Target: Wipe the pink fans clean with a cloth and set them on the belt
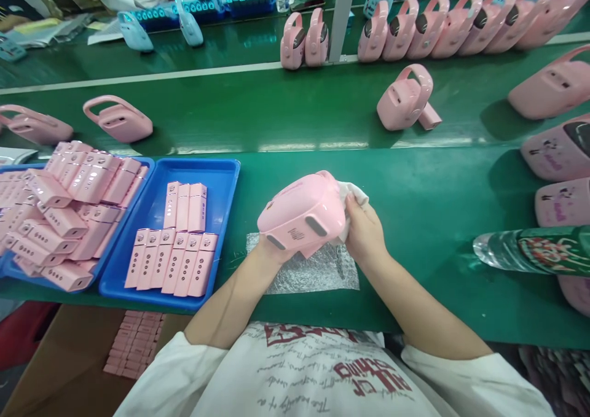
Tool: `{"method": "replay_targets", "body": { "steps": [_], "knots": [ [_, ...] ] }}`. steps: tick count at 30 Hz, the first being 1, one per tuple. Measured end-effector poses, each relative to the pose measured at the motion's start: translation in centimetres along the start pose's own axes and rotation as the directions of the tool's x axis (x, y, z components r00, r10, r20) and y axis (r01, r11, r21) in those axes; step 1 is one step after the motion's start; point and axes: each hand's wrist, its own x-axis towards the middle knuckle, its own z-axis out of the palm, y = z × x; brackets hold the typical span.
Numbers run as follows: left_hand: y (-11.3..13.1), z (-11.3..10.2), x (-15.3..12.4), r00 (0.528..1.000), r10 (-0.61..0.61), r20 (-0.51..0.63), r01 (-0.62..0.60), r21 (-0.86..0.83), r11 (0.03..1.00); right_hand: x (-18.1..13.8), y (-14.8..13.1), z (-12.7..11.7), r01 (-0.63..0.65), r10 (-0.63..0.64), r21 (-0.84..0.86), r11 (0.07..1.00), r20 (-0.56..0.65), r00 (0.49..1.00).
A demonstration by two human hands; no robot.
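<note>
I hold a pink plastic handbag-shaped case (302, 211) just above a sheet of bubble wrap (306, 269) on the green table. My left hand (271, 251) grips the case from underneath; its fingers are mostly hidden behind it. My right hand (364, 229) is closed on a white cloth (353, 196) pressed against the case's right end.
Two blue trays sit left: the near tray (221, 233) holds rows of flat pink parts, the far-left one (108, 254) a heap of them. Finished pink cases (117, 119) lie on the green belt and line the right edge. A wrapped bottle (530, 250) lies at right. Another person sits at the far top left.
</note>
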Motion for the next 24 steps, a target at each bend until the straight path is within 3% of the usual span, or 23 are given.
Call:
{"method": "replay_targets", "body": {
  "steps": [3, 5, 7, 9, 13, 16, 19, 21, 22, 24],
  "knots": [
    [0.6, 0.5, -0.1, 0.999, 0.054, 0.000, -0.054, -0.138, 0.989, 1.2, -0.3, -0.5, -0.165, 0.165, 0.028, 0.986, 0.013, 0.986],
    [1.0, 0.5, -0.2, 0.995, 0.092, -0.041, -0.097, -0.132, 0.986, 1.7, -1.0, -0.5, -0.164, 0.164, 0.026, 0.986, 0.018, 0.986],
    [1.2, 0.3, -0.4, 0.982, 0.176, -0.062, -0.178, -0.025, 0.984, 2.0, -2.1, -0.5, -0.098, 0.096, 0.010, 0.995, 0.074, 0.993],
    [1.1, 0.0, -0.9, 0.963, 0.270, -0.012, -0.266, 0.116, 0.957, 2.0, -3.5, -0.4, 0.023, -0.007, -0.081, 0.996, 0.185, 0.983],
    [0.8, -0.4, -1.6, 0.919, 0.389, 0.064, -0.394, 0.194, 0.898, 1.9, -6.3, 0.2, 0.313, -0.200, -0.338, 0.888, 0.328, 0.923],
    [0.8, -0.5, -1.3, 0.866, 0.500, -0.021, -0.478, 0.263, 0.838, 3.1, -7.8, 1.1, 0.391, -0.281, -0.407, 0.826, 0.305, 0.910],
    [0.9, -0.7, -1.1, 0.865, 0.485, -0.129, -0.390, 0.436, 0.811, 7.1, -8.5, 2.5, 0.414, -0.368, -0.452, 0.790, 0.190, 0.910],
    [0.8, -0.8, -1.3, 0.897, 0.437, -0.068, -0.298, 0.636, 0.712, 11.2, -8.7, 3.7, 0.385, -0.397, -0.474, 0.791, 0.080, 0.914],
    [0.7, -0.7, -1.6, 0.918, 0.395, 0.017, -0.274, 0.747, 0.606, 13.5, -8.7, 4.4, 0.359, -0.400, -0.514, 0.779, 0.032, 0.916],
    [0.4, -0.4, -2.2, 0.955, 0.214, 0.206, -0.265, 0.918, 0.296, 17.7, -8.7, 6.0, 0.270, -0.380, -0.651, 0.709, -0.030, 0.925]
  ]
}}
